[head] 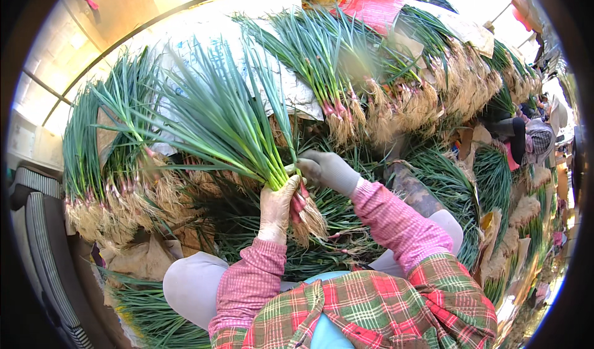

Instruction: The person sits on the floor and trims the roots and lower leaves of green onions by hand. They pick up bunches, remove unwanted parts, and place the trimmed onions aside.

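Note:
My left hand (280, 207), in a pale thin glove, is closed around a bunch of green garlic (241, 140). Long leaves fan up and away to the left, while pinkish bulbs and pale stringy roots (312, 219) hang out below the fist. My right hand (327, 170), in a grey glove, pinches a single upright garlic stalk (280, 112) at the right side of the bunch. The right fingertips almost meet the left thumb. Loose garlic leaves and a few stray plants (343, 242) lie beneath both hands, between my knees.
More garlic (123, 163) is heaped at the left, roots towards me. A row of bunches (334, 80) continues right over white woven sacking (297, 87). A dark, log-like object (413, 189) stands beyond my right arm. Farther right, another person (533, 135) sits among garlic piles.

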`<state>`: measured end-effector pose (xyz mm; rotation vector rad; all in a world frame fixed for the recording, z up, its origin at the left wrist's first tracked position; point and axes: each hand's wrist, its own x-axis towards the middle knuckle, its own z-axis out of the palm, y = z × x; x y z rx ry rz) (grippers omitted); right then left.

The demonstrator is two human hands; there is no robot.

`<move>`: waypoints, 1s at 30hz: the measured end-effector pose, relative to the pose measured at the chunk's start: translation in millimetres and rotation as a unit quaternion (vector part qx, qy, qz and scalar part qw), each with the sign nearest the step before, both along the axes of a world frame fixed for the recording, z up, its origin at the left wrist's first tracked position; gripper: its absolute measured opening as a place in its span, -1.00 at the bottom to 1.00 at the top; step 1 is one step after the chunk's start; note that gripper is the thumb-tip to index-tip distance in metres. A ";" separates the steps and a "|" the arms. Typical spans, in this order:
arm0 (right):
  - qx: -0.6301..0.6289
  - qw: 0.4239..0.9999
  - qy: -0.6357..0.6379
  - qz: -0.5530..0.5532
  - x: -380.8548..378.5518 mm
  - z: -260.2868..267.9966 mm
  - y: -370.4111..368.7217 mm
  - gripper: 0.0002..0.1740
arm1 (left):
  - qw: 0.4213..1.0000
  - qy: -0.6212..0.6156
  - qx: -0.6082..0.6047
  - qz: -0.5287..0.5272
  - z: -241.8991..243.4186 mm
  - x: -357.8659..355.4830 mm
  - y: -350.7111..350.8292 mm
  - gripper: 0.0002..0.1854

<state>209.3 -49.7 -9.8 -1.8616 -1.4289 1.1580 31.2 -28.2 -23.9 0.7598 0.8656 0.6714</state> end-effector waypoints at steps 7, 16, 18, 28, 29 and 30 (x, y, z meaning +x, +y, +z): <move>0.071 0.987 -0.129 -0.061 -35.6 -17.2 9.1 -0.47 | 0.994 0.095 0.056 -0.002 -11.6 -4.0 -6.8 -0.90; 0.080 0.926 0.161 -0.333 -42.4 -38.4 11.0 -0.55 | 0.999 -0.008 -0.028 0.040 -9.9 -10.1 -4.9 -0.78; 0.017 0.909 0.274 -0.314 -39.6 -37.9 16.6 -0.56 | 0.997 -0.032 -0.063 0.028 -8.1 -15.2 -2.3 -0.74; 0.090 0.900 0.286 -0.318 -67.9 -0.7 10.1 -0.69 | 0.991 -0.094 -0.056 0.079 -0.6 -11.3 -4.7 -0.74; 0.103 0.847 0.373 -0.364 -71.3 4.2 6.6 -0.71 | 0.988 -0.117 -0.029 0.100 4.4 -6.3 -7.8 -0.76; 0.142 0.815 0.422 -0.370 -73.9 9.2 3.7 -0.71 | 0.992 -0.098 -0.033 0.073 10.0 -5.9 -11.0 -0.76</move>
